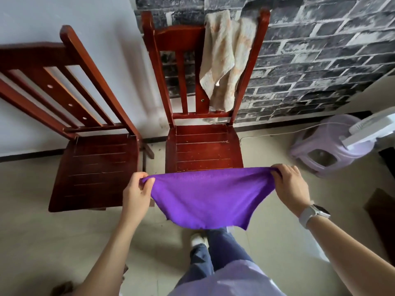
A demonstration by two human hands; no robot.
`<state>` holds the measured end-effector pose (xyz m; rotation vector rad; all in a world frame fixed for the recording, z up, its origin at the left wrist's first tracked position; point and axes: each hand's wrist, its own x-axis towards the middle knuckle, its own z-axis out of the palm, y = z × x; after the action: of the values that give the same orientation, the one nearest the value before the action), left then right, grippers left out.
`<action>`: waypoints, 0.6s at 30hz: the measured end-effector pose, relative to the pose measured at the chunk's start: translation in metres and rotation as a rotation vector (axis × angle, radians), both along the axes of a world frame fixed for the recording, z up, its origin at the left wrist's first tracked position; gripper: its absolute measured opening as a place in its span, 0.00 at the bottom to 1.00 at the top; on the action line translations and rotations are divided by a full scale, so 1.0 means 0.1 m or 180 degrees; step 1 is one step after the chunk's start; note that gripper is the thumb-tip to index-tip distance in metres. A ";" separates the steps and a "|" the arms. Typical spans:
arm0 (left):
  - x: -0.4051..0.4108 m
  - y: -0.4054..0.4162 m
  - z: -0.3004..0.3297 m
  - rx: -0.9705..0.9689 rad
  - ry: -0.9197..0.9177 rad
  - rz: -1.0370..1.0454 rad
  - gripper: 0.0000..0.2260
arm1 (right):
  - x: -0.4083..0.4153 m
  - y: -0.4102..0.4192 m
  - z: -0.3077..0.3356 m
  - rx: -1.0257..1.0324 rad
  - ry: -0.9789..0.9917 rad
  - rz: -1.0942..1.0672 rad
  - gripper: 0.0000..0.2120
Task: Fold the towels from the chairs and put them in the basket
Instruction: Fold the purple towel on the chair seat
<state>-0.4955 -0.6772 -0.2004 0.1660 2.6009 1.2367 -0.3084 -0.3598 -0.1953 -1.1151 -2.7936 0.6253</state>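
A purple towel (210, 195) hangs stretched in the air in front of the right chair (203, 148). My left hand (136, 192) pinches its left top corner and my right hand (291, 188) grips its right top corner, so the cloth sags between them. A beige patterned towel (226, 56) is draped over the right side of that chair's backrest. The left chair (94, 167) has a bare seat. No basket is in view.
Both wooden chairs stand against the wall, one part white, one part brick-patterned. A lilac plastic stool (324, 146) with a white device (369, 129) on it stands at the right. A dark brown object (382, 212) lies at the right edge. My legs are below.
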 end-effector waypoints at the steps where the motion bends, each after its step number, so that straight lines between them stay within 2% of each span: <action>1: -0.05 0.05 -0.04 -0.0047 0.0049 0.0077 0.05 | -0.07 0.03 -0.04 -0.0012 -0.0057 -0.0120 0.09; 6: -0.51 0.39 -0.36 -0.0213 0.0119 0.0107 0.05 | -0.57 0.32 -0.39 -0.0248 -0.0287 -0.0298 0.10; 14: -1.45 1.02 -1.37 -0.0853 0.0322 0.0078 0.08 | -1.73 0.97 -1.32 -0.0829 -0.0292 -0.0673 0.12; 18: -1.92 1.23 -1.85 -0.0682 0.0179 0.0302 0.08 | -2.20 1.20 -1.64 -0.1147 -0.0049 -0.0912 0.10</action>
<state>-0.6876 -0.5545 -0.3853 0.0375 2.7966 0.9851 -0.5281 -0.2396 -0.3594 -1.5482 -2.5189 1.1140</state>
